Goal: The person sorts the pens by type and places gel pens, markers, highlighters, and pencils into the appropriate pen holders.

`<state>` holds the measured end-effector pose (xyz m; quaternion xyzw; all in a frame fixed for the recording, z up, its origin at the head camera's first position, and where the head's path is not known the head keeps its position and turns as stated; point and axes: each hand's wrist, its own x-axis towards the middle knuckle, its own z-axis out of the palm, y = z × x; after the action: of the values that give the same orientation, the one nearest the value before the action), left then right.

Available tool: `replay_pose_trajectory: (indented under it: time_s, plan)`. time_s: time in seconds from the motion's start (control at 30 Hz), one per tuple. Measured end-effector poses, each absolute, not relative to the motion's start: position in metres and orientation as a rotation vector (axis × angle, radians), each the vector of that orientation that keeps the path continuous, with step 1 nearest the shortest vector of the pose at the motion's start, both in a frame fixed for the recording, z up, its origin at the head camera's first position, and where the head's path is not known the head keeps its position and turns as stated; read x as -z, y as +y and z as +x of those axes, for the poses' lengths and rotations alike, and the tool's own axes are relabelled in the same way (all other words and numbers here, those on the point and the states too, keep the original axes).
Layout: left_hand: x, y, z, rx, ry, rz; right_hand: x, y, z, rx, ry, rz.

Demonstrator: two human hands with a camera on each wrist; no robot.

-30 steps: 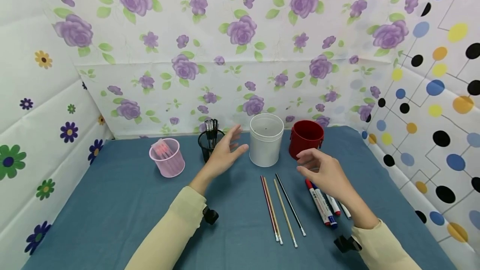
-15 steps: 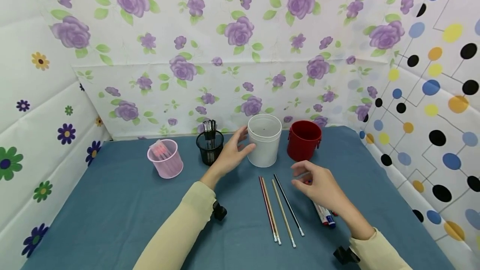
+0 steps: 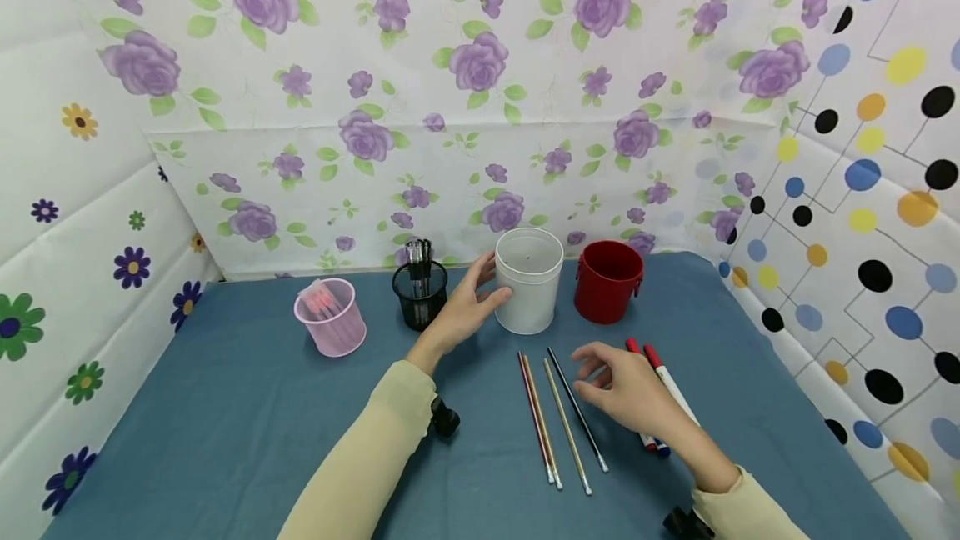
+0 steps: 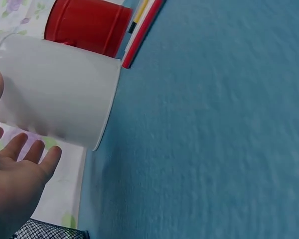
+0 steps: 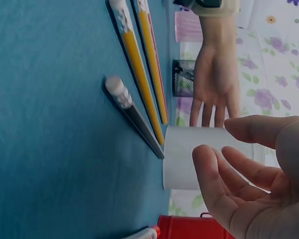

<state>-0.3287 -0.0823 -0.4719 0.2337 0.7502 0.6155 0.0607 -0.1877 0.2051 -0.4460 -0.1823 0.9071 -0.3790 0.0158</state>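
My left hand [image 3: 467, 307] is at the left side of a tall white bucket [image 3: 529, 307], fingers loosely extended and thumb at its front. In the left wrist view the fingers [image 4: 51, 160] lie along the white wall without curling round it. My right hand [image 3: 633, 390] hovers right of several pencils, fingers bent loosely and nothing between them. Nearest to it is a dark pencil [image 3: 579, 411]; a yellow pencil [image 3: 567, 427] and a red pencil [image 3: 536, 419] lie left of that. Several markers [image 3: 675, 390] with red caps are partly hidden beneath the right hand and forearm.
A red bucket [image 3: 609, 286] stands right of the white one. Left of my left hand is a black mesh pen cup [image 3: 420, 307] holding black pens. Farther left stands a pink basket [image 3: 339, 333] with pink-and-white items. Floral cloth [image 3: 420, 65] hangs behind the blue tablecloth [image 3: 247, 440].
My left hand has moved right, up to the white bucket, and then stayed there. My right hand has drifted left and toward me, from near the red bucket to the dark pencil, uncovering the red marker caps.
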Motion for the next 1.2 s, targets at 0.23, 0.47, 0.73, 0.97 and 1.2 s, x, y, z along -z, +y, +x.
replay_pose_trajectory:
  time_s: [0.23, 0.47, 0.73, 0.97, 1.2]
  plan:
    - [0.473, -0.081, -0.331, -1.910, 2.227, 0.719, 0.450, 0.195, -0.184, 1.111, 2.781, -0.625]
    - [0.479, -0.076, -0.332, -1.963, 2.188, 0.728, 0.452, 0.187, -0.182, 1.106, 2.727, -0.671]
    - [0.481, -0.072, -0.333, -1.977, 2.155, 0.714, 0.455, 0.176, -0.179, 1.056, 2.718, -0.645]
    - [0.482, -0.073, -0.333, -1.978, 2.178, 0.706, 0.456, 0.160, -0.178, 0.991, 2.718, -0.644]
    - [0.484, -0.071, -0.334, -1.993, 2.166, 0.739, 0.458, 0.147, -0.176, 0.907, 2.733, -0.609]
